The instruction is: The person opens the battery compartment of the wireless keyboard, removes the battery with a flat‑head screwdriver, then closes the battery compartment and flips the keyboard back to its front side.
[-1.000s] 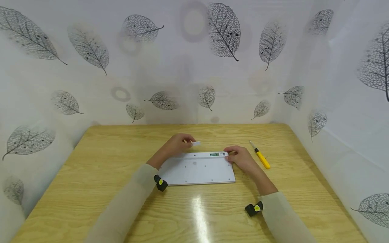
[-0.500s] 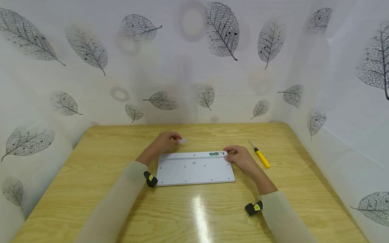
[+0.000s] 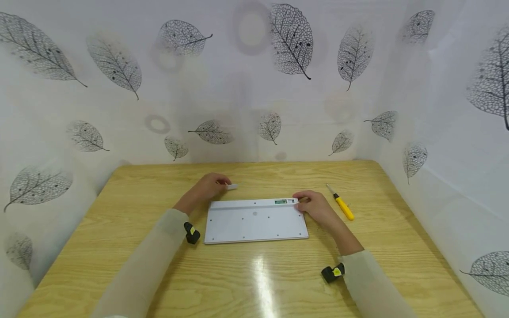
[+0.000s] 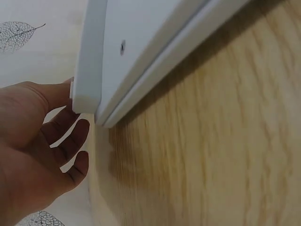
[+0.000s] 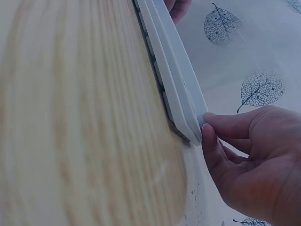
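Observation:
A white keyboard point(image 3: 256, 225) lies face down, its back dotted with small screws and its keys visible underneath in the right wrist view. Along its far edge, toward the right, is an uncovered battery compartment point(image 3: 281, 202) with something green inside. My left hand point(image 3: 208, 187) pinches a small white battery cover point(image 3: 232, 187) just beyond the keyboard's far left part; in the left wrist view the keyboard hides most of that cover. At the far right corner, my right hand point(image 3: 316, 207) grips the keyboard between thumb and fingers.
To the right of the keyboard lies a screwdriver point(image 3: 343, 208) with a yellow handle, its tip pointing away. The wooden table point(image 3: 278, 269) ends at a leaf-patterned curtain point(image 3: 242, 88) behind and on both sides.
My left hand has moved left along the keyboard's far edge with the battery cover, uncovering the keyboard's left part. The right hand has stayed at the corner.

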Motion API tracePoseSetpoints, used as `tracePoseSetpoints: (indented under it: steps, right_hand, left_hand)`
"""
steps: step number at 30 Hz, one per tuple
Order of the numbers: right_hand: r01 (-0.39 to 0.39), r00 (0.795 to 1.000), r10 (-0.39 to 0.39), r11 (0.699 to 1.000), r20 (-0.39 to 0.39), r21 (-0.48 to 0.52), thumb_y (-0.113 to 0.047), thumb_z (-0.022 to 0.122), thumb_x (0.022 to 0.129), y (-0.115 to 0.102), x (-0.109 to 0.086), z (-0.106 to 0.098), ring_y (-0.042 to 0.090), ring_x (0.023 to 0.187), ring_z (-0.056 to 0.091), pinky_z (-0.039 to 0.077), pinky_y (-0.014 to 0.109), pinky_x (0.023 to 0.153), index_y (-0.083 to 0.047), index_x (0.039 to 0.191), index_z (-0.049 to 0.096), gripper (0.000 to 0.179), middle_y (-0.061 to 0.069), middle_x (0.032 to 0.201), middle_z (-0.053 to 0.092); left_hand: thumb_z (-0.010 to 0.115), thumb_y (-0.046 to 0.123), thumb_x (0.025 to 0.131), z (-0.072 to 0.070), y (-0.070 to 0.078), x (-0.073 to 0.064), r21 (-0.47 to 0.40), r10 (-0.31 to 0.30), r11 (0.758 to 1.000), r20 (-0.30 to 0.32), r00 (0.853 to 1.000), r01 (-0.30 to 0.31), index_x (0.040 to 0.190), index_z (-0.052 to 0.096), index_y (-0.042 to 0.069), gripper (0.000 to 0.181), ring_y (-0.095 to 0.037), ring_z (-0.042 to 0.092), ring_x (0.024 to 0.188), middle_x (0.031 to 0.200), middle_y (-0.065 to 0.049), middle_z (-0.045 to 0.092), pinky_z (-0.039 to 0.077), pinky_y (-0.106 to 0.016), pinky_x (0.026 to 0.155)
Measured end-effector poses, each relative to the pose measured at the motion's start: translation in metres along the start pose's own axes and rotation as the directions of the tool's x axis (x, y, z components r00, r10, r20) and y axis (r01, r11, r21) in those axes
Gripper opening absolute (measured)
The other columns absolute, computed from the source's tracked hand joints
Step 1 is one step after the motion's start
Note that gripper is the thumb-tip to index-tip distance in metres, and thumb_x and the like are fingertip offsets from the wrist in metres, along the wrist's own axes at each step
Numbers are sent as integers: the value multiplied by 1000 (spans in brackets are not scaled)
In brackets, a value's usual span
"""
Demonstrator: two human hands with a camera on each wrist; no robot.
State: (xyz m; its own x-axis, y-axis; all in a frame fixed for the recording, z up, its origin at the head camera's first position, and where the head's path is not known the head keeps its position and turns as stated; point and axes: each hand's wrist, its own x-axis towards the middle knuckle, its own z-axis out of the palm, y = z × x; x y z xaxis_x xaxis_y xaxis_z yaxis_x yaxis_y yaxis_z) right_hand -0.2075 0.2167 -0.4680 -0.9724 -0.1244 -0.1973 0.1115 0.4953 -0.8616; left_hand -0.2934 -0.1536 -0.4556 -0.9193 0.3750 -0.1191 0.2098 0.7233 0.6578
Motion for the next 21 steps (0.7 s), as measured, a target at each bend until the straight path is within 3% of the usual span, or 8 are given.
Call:
tracePoseSetpoints:
  steps: [9, 21]
  right_hand:
    - [19, 1000, -19, 1000, -2, 5, -10, 66, 97, 1, -1, 1, 24, 97, 60, 54, 28, 84, -7, 130, 65, 34, 15, 121, 65]
    - [15, 1000, -15, 1000, -9, 12, -13, 67, 96, 2, -1, 1, 23, 98, 60, 54, 28, 83, -8, 131, 65, 35, 14, 121, 65]
  left_hand:
    - [60, 12, 101, -5, -10, 6, 45, -26, 999, 22, 999, 25, 121, 70, 7, 23, -27, 59, 111, 122, -12, 67, 47, -46, 102]
    - [58, 14, 102, -9, -16, 17, 35, 28, 999, 1, 1000, -28, 123, 69, 6, 25, -34, 57, 124, 129, -16, 66, 41, -52, 110]
